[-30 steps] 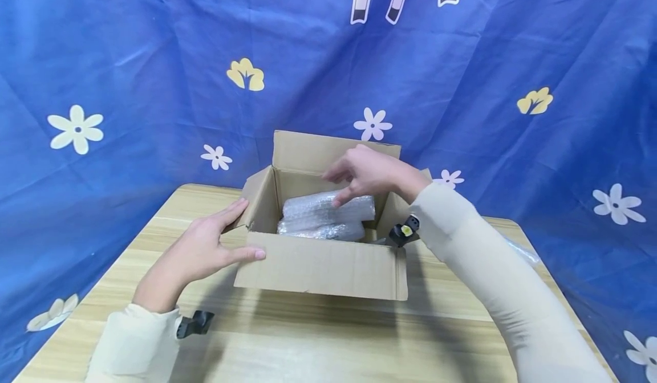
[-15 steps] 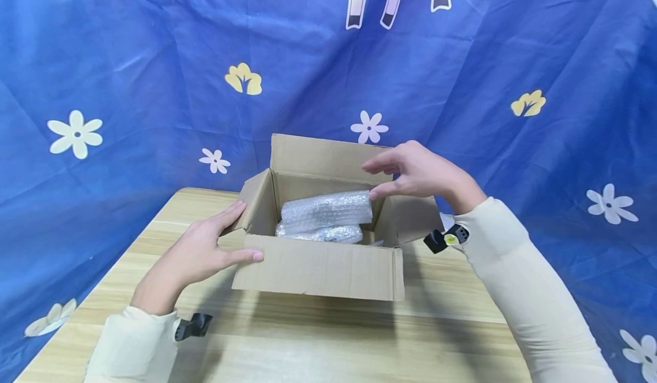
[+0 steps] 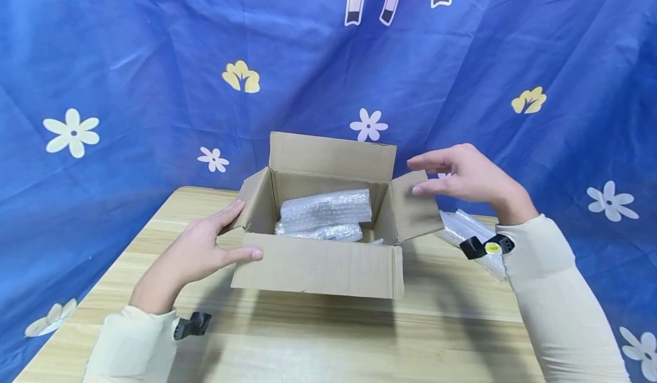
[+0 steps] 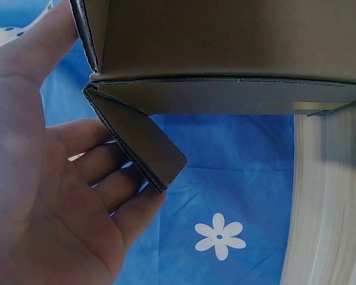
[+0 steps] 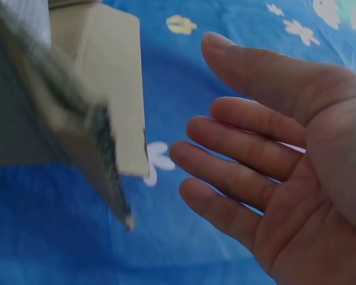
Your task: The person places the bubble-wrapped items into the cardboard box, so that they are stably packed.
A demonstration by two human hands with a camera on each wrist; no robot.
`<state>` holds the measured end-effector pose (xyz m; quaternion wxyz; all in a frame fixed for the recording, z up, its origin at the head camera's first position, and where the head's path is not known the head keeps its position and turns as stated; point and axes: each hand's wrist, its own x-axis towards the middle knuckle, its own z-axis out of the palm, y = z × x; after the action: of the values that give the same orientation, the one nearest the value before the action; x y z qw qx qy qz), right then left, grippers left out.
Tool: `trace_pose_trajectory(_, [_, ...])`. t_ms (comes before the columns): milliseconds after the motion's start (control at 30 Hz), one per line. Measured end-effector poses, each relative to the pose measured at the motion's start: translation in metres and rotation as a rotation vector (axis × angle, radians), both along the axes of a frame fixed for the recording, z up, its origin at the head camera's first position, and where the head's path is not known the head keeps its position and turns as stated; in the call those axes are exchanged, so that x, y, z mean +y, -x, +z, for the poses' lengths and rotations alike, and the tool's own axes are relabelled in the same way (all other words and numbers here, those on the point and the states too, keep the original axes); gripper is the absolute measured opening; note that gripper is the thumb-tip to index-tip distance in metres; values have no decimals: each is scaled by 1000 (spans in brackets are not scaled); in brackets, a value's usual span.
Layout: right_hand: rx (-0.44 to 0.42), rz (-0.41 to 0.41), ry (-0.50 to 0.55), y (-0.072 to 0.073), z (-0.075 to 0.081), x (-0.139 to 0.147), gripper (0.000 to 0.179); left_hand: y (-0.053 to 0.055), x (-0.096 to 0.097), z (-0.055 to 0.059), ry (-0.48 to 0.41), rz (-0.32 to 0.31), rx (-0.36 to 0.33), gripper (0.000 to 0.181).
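An unsealed cardboard box (image 3: pixel 317 263) stands on the table with its flaps spread. Inside lie clear bubble-wrapped bundles (image 3: pixel 325 209), one on top of another; what the wrap covers is hidden. My left hand (image 3: pixel 197 252) grips the box at its near left corner, thumb on the front flap and fingers against the left flap (image 4: pixel 136 133). My right hand (image 3: pixel 469 178) is at the box's right side, palm toward the right flap (image 3: pixel 416 203). In the right wrist view its fingers (image 5: pixel 225 169) are relaxed and apart from the cardboard, with nothing in them.
A piece of bubble wrap (image 3: pixel 487 257) lies on the wooden table (image 3: pixel 318 343) right of the box, partly behind the right wrist's black camera (image 3: pixel 485 247). A blue flowered cloth (image 3: pixel 308 47) hangs close behind the table.
My right hand has moved right, from over the bundles inside the box to beyond its right flap. More bubble wrap now shows on the right. My left hand keeps its place.
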<state>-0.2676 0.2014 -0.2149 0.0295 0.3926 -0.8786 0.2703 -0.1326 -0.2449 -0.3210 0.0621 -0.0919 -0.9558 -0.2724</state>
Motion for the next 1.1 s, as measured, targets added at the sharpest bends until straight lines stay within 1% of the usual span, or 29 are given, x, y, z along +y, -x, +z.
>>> trace_pose_trajectory(133, [-46, -73, 40, -2, -6, 18, 45, 0, 0, 0, -2, -4, 3, 113])
trace_pose_trajectory(300, [-85, -213, 64, -3, -14, 38, 47, -1, 0, 1, -2, -4, 5, 112])
trace_pose_trajectory(433, [-121, -291, 81, -2, -22, 56, 50, 0, 0, 1, -3, -6, 7, 112])
trace_pose_trajectory(633, [-170, -332, 82, 3, -38, 82, 58, 0, 0, 0, 0, -7, 16, 112])
trace_pose_trajectory(867, [-199, -395, 70, 9, -65, 109, 66, -1, 0, 1, -5, -4, 2, 113])
trace_pose_trajectory(900, [-202, -393, 62, 10, -69, 113, 68, -1, 0, 1, -6, -4, 0, 113])
trace_pose_trajectory(1100, [-275, -421, 31, 17, -90, 131, 74, -1, 1, 1, -9, -3, -2, 113])
